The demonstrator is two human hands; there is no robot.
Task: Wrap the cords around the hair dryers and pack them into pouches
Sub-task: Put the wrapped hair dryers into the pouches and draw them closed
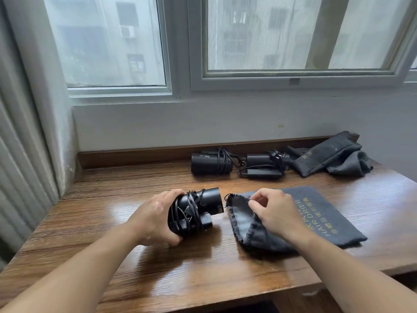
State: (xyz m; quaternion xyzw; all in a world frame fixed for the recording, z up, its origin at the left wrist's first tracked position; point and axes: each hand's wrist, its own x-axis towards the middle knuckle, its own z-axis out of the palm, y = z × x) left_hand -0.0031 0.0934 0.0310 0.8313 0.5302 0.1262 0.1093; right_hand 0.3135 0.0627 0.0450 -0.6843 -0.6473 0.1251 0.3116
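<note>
Fingers (174, 193) of the left hand (155, 219) were clamped round the rear of a hair dryer (211, 199) near the middle of the bench (101, 199). Its cord (191, 206) was wound about the body and folded handle. The dryer's long axis ran left to right, nozzle aimed at the mouth of the grey pouch (320, 220) just beside it, with a short gap between them. The right hand (274, 213), palm down, pinched the upper hem of that mouth and held it lifted, so the pouch gaped toward the nozzle. The left hand looked set to push the dryer rightward and in. Along the back edge lay a second dryer (211, 163) and a third dryer (262, 167), both wrapped, and toward the back right corner lay crumpled spare pouches (334, 154).
</note>
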